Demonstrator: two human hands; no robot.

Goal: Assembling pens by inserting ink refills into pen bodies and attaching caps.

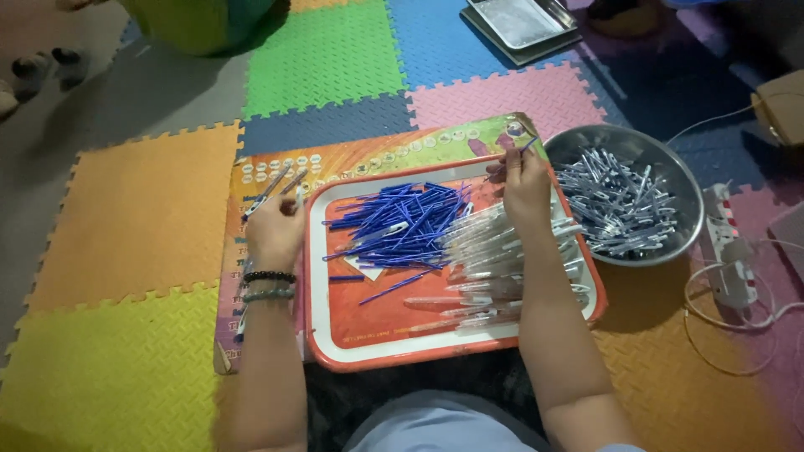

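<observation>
My left hand (272, 224) grips a few clear pen barrels (270, 191) beside the left rim of an orange tray (394, 345) with a white border. A beaded bracelet circles that wrist. My right hand (526, 180) pinches a thin blue refill (512, 156) over the tray's far right corner. A heap of blue refills (400, 224) lies in the tray's middle. Clear pen barrels (494, 259) are piled along the tray's right side, under my right forearm.
A round metal bowl (624, 197) full of assembled pens sits right of the tray. A white power strip (727, 251) and cables lie further right. A colourful printed board (360, 155) lies under the tray. Metal trays (521, 25) rest at the back on foam mats.
</observation>
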